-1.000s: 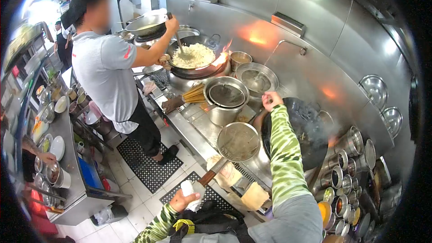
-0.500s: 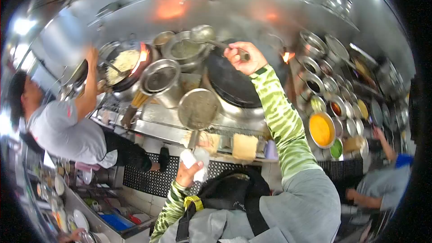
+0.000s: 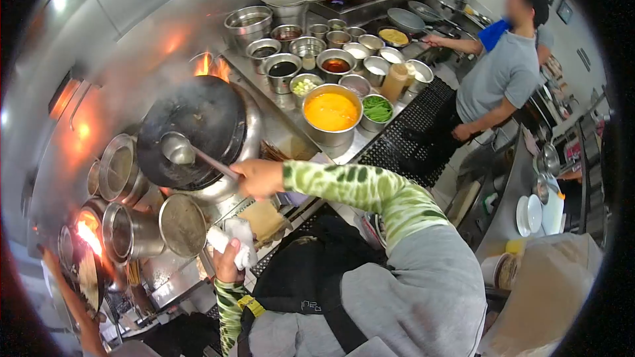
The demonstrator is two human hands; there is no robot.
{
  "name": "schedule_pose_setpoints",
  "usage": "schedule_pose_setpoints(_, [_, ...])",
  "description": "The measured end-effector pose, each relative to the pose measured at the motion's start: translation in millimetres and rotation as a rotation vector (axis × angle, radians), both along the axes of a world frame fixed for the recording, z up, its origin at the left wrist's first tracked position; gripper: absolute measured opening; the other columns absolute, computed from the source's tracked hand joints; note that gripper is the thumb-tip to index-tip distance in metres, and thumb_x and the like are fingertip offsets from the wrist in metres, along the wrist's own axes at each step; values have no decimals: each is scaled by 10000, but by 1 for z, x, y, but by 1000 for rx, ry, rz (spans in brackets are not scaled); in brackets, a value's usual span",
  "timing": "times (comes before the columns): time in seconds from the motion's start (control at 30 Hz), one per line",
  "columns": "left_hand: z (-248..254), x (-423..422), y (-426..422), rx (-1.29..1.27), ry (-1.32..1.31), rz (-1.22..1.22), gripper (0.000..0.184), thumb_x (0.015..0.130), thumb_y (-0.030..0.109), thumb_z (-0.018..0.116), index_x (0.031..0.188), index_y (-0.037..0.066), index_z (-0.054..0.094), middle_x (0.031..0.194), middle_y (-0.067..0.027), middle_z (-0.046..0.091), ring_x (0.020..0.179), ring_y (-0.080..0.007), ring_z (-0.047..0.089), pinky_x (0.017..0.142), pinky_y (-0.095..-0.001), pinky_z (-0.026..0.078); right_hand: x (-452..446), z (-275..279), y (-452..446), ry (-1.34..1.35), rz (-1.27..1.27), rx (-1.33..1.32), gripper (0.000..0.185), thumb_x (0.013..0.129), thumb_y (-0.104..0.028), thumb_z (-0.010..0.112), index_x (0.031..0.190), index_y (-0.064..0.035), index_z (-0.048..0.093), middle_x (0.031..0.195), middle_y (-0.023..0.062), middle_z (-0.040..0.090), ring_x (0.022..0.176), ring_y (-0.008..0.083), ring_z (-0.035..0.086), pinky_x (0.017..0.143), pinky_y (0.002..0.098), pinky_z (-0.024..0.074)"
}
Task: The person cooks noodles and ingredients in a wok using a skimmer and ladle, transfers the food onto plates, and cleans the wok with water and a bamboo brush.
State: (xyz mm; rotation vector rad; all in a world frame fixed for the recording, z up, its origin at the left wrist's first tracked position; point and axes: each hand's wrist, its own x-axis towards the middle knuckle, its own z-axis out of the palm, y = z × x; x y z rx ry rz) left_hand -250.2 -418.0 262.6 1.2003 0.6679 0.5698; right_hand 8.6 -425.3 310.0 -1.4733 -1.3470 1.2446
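Observation:
My right hand point(image 3: 259, 178) is closed around the handle of a ladle point(image 3: 177, 148), whose metal bowl hangs over the black wok point(image 3: 208, 112). Steam rises from the wok, and flames show behind its far rim. Close to my body, my left hand point(image 3: 228, 263) grips a folded white cloth point(image 3: 235, 238). Beside the cloth is the handle of a round, flat strainer point(image 3: 182, 225); whether my fingers also hold that handle is hidden. Left of the strainer stands a metal pot point(image 3: 135, 231).
A pot of orange-yellow liquid point(image 3: 331, 111), a pot of chopped greens point(image 3: 377, 110) and several sauce pots fill the counter right of the wok. A co-worker point(image 3: 499, 73) holds a pan handle there. Flames point(image 3: 89, 233) burn at the lower left, near another person's arm point(image 3: 73, 297).
My view has swung to the right, bringing the sauce pots and the right-hand co-worker nearer the middle. The ladle has moved from beside the pots to over the wok.

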Motion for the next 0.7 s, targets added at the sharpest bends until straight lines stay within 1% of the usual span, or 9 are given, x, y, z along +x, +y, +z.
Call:
schedule_pose_setpoints(0.03, [1, -3, -4, -22, -17, -15, 589, 856, 346, 640, 1265, -49, 486, 990, -193, 666, 760, -247, 672, 653, -346, 558, 2, 0, -30, -371, 77, 333, 631, 772, -57, 569, 1364, 73, 396, 698, 164, 616, 631, 298, 627, 583, 410, 500])
schedule_pose_setpoints(0.07, [-1, 2, -1, -41, -33, -24, 592, 858, 349, 637, 1269, -50, 484, 997, -195, 664, 768, -246, 672, 659, -346, 558, 5, -17, -45, -505, -1, 313, 707, 752, -63, 551, 1418, 49, 341, 704, 189, 613, 669, 362, 630, 629, 453, 497])
schedule_pose_setpoints(0.17, [-1, 5, 9, -85, -77, -116, 582, 891, 339, 603, 1297, -54, 465, 1029, -203, 659, 819, -266, 673, 710, -366, 565, 10, -48, -106, -484, -151, 451, 707, 813, -33, 552, 1471, -23, 293, 984, 297, 610, 913, 434, 630, 775, 482, 504])
schedule_pose_setpoints(0.23, [-6, 2, 14, -104, -87, -120, 564, 907, 325, 589, 1307, -51, 459, 1046, -205, 656, 845, -280, 674, 741, -385, 570, 18, -90, -147, -465, -226, 333, 729, 834, -27, 589, 1490, -71, 276, 1278, 269, 521, 1130, 398, 564, 962, 444, 467])
schedule_pose_setpoints(0.27, [-5, -11, 7, -103, -76, -101, 553, 915, 316, 581, 1312, -48, 456, 1056, -206, 654, 860, -288, 675, 759, -397, 572, 9, -122, -170, -491, -368, 375, 706, 856, -45, 597, 1487, -63, 281, 1241, 259, 556, 1076, 368, 609, 916, 430, 494])
schedule_pose_setpoints(0.3, [-13, -14, 9, -149, -106, -94, 539, 920, 302, 577, 1315, -45, 455, 1067, -210, 651, 879, -295, 677, 775, -410, 573, 7, -115, -193, -322, -443, 101, 673, 876, -76, 615, 1477, -60, 313, 1156, 232, 609, 970, 321, 653, 847, 386, 515])
schedule_pose_setpoints(0.37, [-17, -19, 13, -169, -103, -83, 541, 918, 301, 582, 1312, -49, 459, 1059, -216, 655, 874, -294, 681, 769, -411, 572, 1, -118, -212, -223, -580, 135, 474, 898, -108, 631, 1354, -51, 517, 941, 166, 680, 785, 202, 660, 724, 325, 514])
schedule_pose_setpoints(0.6, [-20, -20, 16, -169, -154, -43, 510, 938, 322, 564, 1293, -37, 492, 1063, -193, 667, 826, -259, 684, 707, -363, 570, -7, -196, -215, -589, -876, 100, 337, 914, -253, 613, 1199, -73, 616, 738, 208, 636, 670, 368, 652, 601, 419, 495])
schedule_pose_setpoints(0.7, [-15, -24, 17, -163, -167, -51, 512, 926, 326, 582, 1283, -32, 505, 1041, -167, 672, 830, -232, 674, 714, -352, 561, 3, -229, -221, -696, -817, -32, 385, 909, -278, 620, 1209, -36, 605, 848, 230, 655, 747, 413, 643, 662, 471, 496])
